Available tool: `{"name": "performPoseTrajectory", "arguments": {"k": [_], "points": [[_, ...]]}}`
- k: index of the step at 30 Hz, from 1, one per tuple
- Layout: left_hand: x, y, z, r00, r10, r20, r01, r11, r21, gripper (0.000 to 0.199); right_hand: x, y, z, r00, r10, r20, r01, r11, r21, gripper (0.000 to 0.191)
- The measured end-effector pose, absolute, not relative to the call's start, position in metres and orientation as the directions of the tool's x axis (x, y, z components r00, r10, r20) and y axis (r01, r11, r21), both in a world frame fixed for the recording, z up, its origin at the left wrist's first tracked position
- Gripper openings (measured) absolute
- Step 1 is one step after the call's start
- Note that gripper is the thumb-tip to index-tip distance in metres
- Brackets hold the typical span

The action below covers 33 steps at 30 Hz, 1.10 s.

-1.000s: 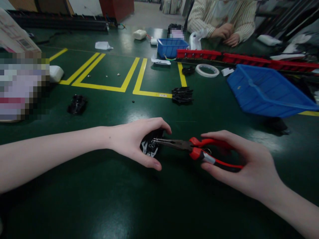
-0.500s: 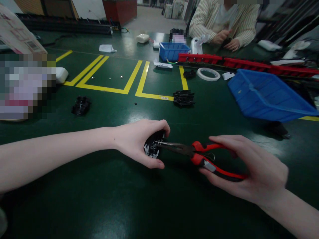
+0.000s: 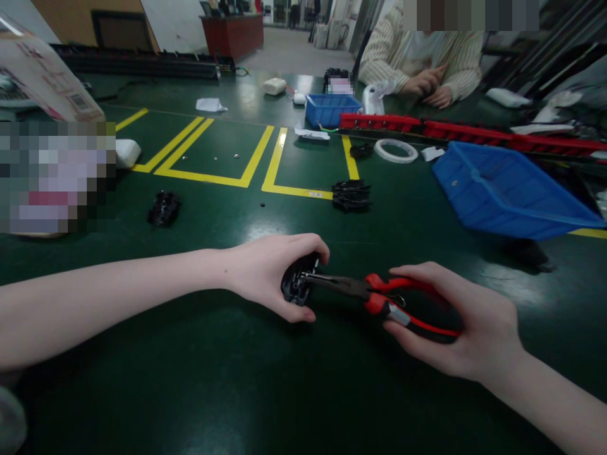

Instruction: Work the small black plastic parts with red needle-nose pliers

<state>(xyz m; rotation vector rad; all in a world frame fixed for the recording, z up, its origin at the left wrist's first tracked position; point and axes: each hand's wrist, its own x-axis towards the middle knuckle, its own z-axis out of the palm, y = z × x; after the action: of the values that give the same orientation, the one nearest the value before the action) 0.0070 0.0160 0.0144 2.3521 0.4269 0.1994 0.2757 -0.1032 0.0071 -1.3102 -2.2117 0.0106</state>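
Note:
My left hand (image 3: 272,272) is closed round a small black plastic part (image 3: 294,287) with metal bits on its open face. Red-and-black long-nose pliers (image 3: 374,294) sit in my right hand (image 3: 467,322), fingers wrapped about the handles. The tips of the pliers reach to the face of the black part; whether they pinch anything there is too small to tell. Farther off on the green table lie another black part (image 3: 164,208) to the left and a bunch of black pieces (image 3: 351,195) beyond my hands.
A tilted blue bin (image 3: 512,189) stands to the right, a smaller blue bin (image 3: 332,110) at the back. A roll of tape (image 3: 396,151) lies before a long red rail (image 3: 465,133). Across the table sits a person (image 3: 422,63). Yellow tape lines (image 3: 208,178) mark the table.
The handles of the pliers have come closer together as my right hand squeezed. The black part has turned slightly in my left hand. The whole view has tilted up a little.

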Motion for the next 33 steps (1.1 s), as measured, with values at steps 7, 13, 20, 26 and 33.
{"name": "performPoseTrajectory", "arguments": {"k": [7, 13, 20, 26, 33], "points": [[0.006, 0.019, 0.015, 0.942, 0.334, 0.008, 0.235, -0.679, 0.696, 0.060, 0.271, -0.103, 0.005, -0.307, 0.858, 0.411, 0.773, 0.477, -0.419, 0.042], [0.006, 0.019, 0.015, 0.951, 0.309, 0.014, 0.216, -0.696, 0.684, 0.057, 0.276, -0.101, 0.002, -0.372, 0.800, 0.471, 0.793, 0.538, -0.287, 0.042], [0.006, 0.019, 0.016, 0.957, 0.290, 0.028, 0.200, -0.724, 0.660, 0.060, 0.281, -0.101, 0.001, -0.432, 0.758, 0.489, 0.818, 0.558, -0.141, 0.048], [0.005, 0.015, 0.014, 0.944, 0.315, 0.099, 0.204, -0.791, 0.577, 0.065, 0.280, -0.099, 0.001, -0.416, 0.786, 0.458, 0.811, 0.548, -0.204, 0.045], [0.007, 0.016, 0.013, 0.961, 0.248, 0.118, 0.171, -0.876, 0.452, 0.071, 0.283, -0.096, -0.002, -0.466, 0.749, 0.470, 0.818, 0.567, -0.093, 0.047]]}}
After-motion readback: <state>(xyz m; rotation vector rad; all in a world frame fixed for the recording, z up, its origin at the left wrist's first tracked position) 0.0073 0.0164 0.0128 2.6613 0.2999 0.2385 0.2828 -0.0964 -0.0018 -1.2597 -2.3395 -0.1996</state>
